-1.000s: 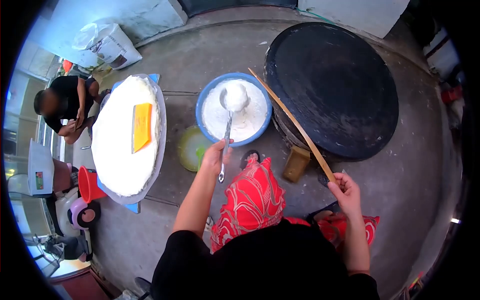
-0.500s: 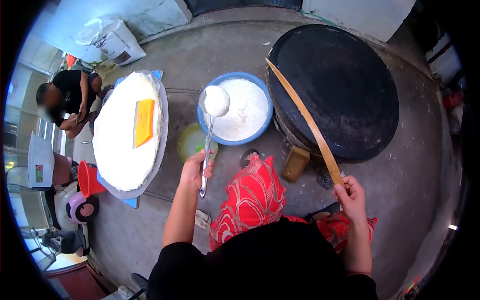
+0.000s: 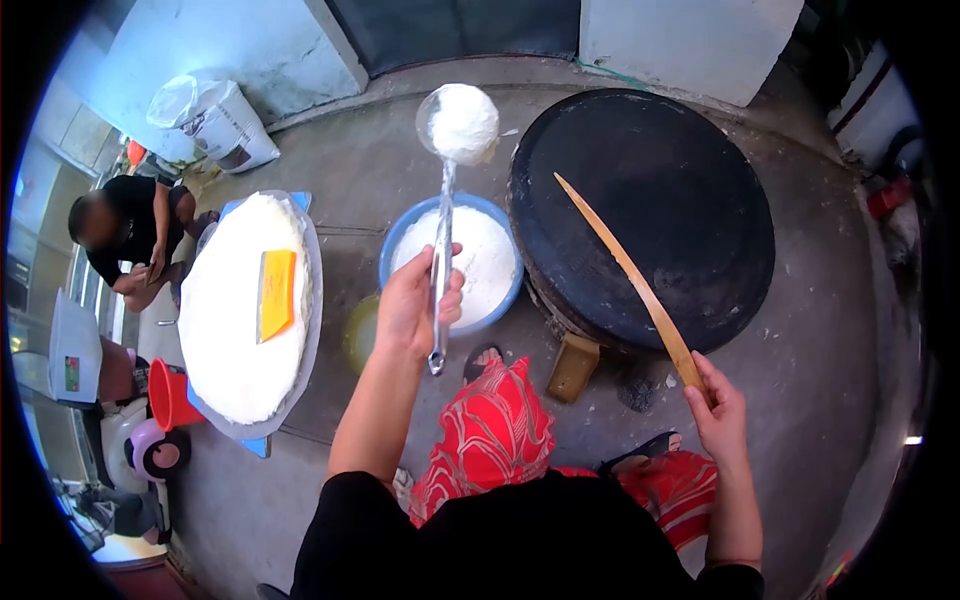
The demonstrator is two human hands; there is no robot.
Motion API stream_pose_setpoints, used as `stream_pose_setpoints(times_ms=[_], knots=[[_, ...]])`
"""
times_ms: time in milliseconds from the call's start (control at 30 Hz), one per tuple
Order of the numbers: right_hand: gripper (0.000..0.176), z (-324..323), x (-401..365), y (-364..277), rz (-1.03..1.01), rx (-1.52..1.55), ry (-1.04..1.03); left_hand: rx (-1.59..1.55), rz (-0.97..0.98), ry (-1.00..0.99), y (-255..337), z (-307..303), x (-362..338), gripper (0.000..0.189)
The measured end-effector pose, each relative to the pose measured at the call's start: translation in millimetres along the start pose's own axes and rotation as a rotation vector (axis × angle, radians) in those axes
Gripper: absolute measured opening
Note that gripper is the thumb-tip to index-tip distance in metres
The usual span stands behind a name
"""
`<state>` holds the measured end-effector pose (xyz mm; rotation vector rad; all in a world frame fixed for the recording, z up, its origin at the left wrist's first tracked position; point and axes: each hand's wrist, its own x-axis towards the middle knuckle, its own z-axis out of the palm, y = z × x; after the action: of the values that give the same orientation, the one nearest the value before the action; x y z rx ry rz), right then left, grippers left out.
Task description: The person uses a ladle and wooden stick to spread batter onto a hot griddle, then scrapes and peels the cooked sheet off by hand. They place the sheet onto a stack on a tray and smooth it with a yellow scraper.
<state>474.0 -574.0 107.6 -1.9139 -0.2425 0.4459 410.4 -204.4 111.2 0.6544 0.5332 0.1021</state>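
My left hand [image 3: 415, 300] is closed around the handle of a metal ladle [image 3: 444, 215]. A heaped white doughy lump [image 3: 465, 125] fills the ladle's bowl, raised beyond a blue basin [image 3: 387, 262] of white batter or dough [image 3: 480, 262]. My right hand [image 3: 716, 402] grips the near end of a long curved wooden blade [image 3: 635, 277]. That blade slants over a large round black griddle [image 3: 680, 170]; whether it touches the surface I cannot tell.
A stack of white sheets [image 3: 235, 320] at left bears an orange scraper [image 3: 277, 295]. A crouching person [image 3: 130, 225] is beyond it. Near it are a red bucket [image 3: 170, 395] and a white sack [image 3: 228, 130]. A brown block [image 3: 572, 368] stands by the griddle.
My left hand has lifted the loaded ladle up and forward from over the basin. The view has shifted, and my right hand still holds the wooden blade over the griddle.
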Motion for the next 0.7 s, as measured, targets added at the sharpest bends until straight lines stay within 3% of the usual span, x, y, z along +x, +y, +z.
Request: stream_pose_setpoints(times_ms=[267, 567, 667, 700], knots=[[0.041, -5, 37, -3, -0.201, -0.389, 0.107, 0.042, 0.080, 0.063, -39, 43, 79, 0.021], [0.041, 22, 101, 1, -0.405, -0.513, 0.086, 0.200, 0.153, 0.213, -94, 38, 134, 0.016], [0.040, 37, 122, 5, -0.425, -0.529, 0.059, 0.205, 0.147, 0.212, -105, 35, 135, 0.017], [0.041, 40, 126, 6, -0.328, -0.522, 0.008, 0.208, 0.146, 0.212, -107, 35, 133, 0.017]])
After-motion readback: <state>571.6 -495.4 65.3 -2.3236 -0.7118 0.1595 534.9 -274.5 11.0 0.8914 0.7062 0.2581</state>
